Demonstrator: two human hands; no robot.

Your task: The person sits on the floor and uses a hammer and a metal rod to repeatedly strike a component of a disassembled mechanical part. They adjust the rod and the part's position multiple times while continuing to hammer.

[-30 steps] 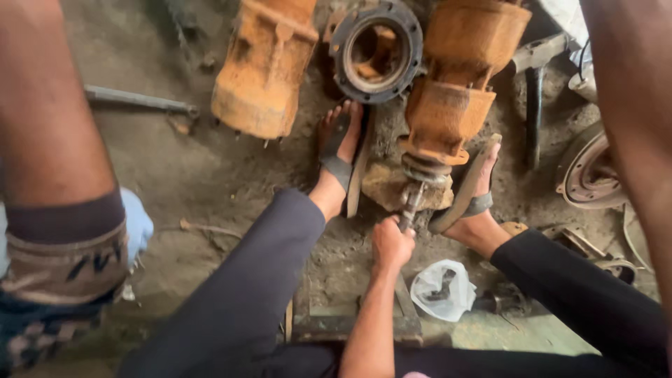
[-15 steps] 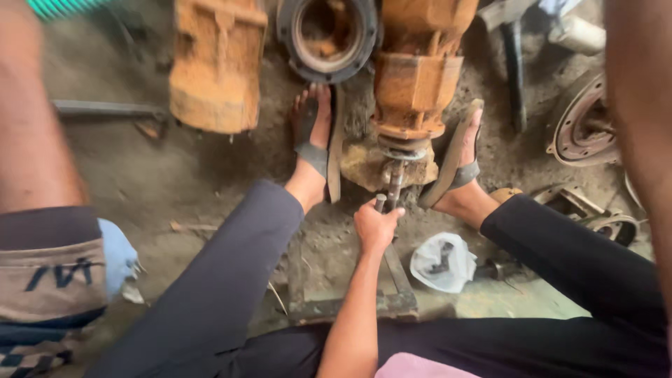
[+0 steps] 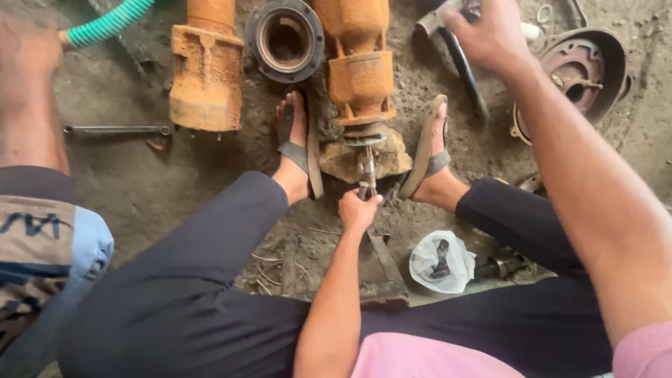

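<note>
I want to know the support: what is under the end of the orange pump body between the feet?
A rough stone lies under the orange pump body, below its shaft. The left hand covers the shaft's tip.

green hose (image 3: 105, 24), flat wrench (image 3: 115, 129), white plastic bag (image 3: 441, 261)

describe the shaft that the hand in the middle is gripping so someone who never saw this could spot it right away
Start from the tall orange pump housing lying on the dirt between the two sandalled feet. Its lower end rests on a stone, and a thin grey metal shaft sticks out of it toward the person, gripped at its tip by the left hand. It is the only slim bare-metal rod among bulky rusty orange castings.
</note>
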